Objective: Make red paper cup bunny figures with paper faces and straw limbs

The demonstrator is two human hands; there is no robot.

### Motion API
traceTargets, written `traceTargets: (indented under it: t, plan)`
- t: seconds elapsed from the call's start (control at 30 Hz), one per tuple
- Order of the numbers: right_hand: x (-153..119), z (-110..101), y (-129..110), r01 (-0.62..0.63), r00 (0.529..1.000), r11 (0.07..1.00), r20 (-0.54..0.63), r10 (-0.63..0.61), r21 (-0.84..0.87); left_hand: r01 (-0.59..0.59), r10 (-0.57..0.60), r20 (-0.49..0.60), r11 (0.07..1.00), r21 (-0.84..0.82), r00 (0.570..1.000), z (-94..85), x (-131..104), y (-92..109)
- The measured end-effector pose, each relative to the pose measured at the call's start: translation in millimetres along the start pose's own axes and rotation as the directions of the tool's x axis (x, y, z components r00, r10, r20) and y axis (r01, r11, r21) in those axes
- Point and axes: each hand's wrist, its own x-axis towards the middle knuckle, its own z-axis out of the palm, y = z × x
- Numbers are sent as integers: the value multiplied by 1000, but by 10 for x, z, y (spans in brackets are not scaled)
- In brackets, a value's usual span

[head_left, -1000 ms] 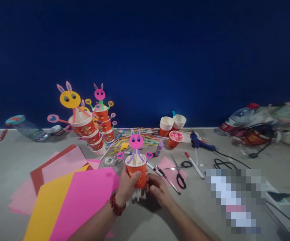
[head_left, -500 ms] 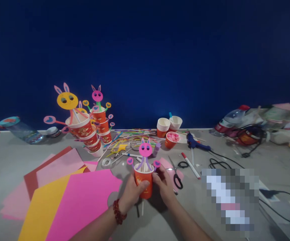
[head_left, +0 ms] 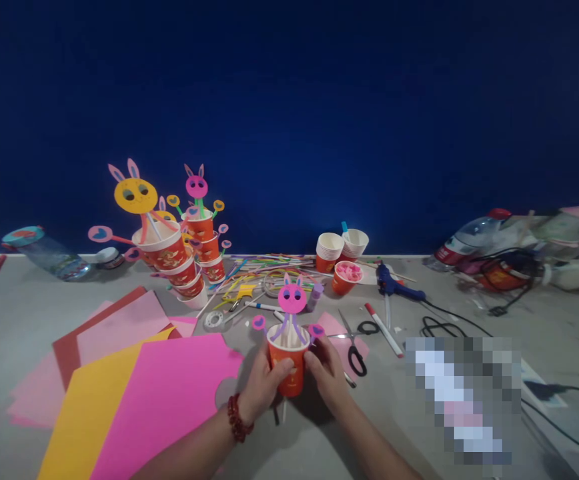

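Head view, and the action sits in the lower middle: an orange-red paper cup held upright above the desk, a magenta rabbit head standing over its rim at twelve o'clock. Left hand is on it from the cup's nine, its grip closed round the wall, thumb pressed flat across the front. Over at three, the right hand curves in beside the wall, fingers up near the right paw disc; whether that grip pinches the disc, or touches the cup at all, I cannot tell. Down at six, a white stick pokes out beneath the base.

Handling call, as I judge it: left thumb firm enough to stop the cup turning, never so hard the paper wall buckles. Keep the purple strips clear of the rim, or they could kink; any touch on that disc wants to be feather-light, since thin paper looks easy to crease. And keep that stick square to the base! Scissors lie open at two o'clock, near the right hand, so mind the elbow room there.
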Motion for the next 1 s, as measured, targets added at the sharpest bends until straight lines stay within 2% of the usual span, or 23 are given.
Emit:
traceTargets:
  t: [0.1,0.23,0.33,0.43,0.53,0.63,0.8,1.0]
  plan:
    - [-47,-16,-36,166,984,985,78,-162,-46,-155,151,49,984,87,987,-16,-35,24]
    - [-88,-13,-93,121,990,989,84,-114,-90,-251,244,73,962,105,967,-12,-62,34]
    - [-90,-8,-107,117,991,989,77,-110,-87,-250,244,62,961,122,968,-6,-63,35]
    - [-80,-5,-89,141,988,987,74,-135,-73,-199,192,69,971,131,979,12,-49,52]
    - [-79,-3,-60,88,994,994,74,-83,-64,-173,163,82,975,138,983,28,-34,75]
    - [-95,-5,-49,30,995,998,100,-25,-56,-215,199,113,966,147,973,14,-37,73]
    - [-137,-17,-93,-34,980,999,198,37,-20,-225,192,212,964,143,958,-49,-81,0]
    - [-158,-12,-122,-75,983,997,166,77,-19,-215,181,206,965,153,962,-63,-91,-135]
